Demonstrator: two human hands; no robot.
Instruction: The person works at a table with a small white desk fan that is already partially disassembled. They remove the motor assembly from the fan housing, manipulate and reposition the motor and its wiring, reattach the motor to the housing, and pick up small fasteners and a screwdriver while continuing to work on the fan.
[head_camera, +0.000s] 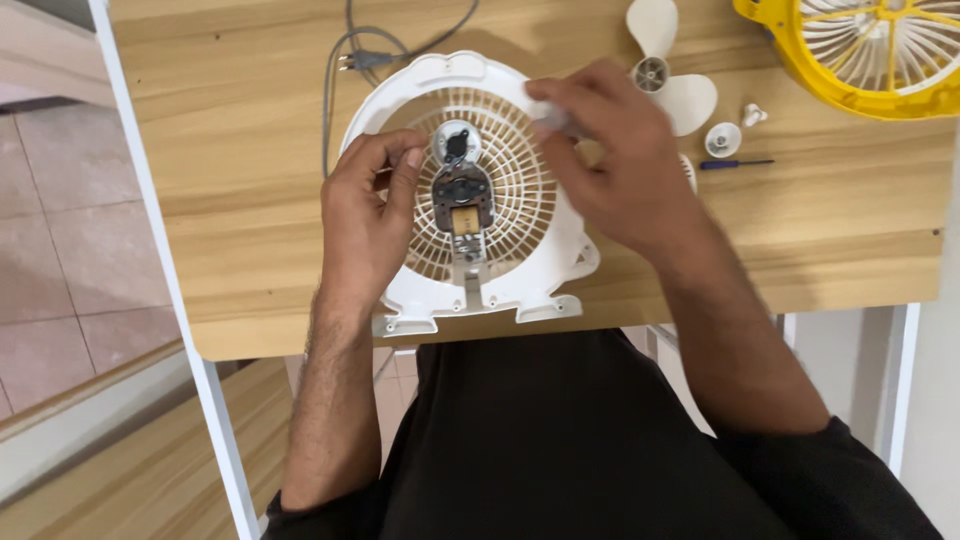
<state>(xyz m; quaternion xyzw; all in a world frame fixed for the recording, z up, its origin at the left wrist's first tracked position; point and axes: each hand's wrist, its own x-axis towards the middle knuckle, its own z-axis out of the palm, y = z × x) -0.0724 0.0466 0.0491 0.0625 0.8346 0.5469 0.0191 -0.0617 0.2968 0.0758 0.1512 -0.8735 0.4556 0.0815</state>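
White fan grille (520, 190) partly hidden by right hand (610, 165), left hand (365, 215)

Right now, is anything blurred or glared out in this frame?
Head view: the right hand is motion-blurred at the fingertips over the white fan grille; the left hand and the motor are sharp; lighting is even, with soft shadows and no glare on the wooden table.

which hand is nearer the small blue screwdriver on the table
Right. The right hand is over the white fan housing, just left of the screwdriver; the left hand is at the housing's far side.
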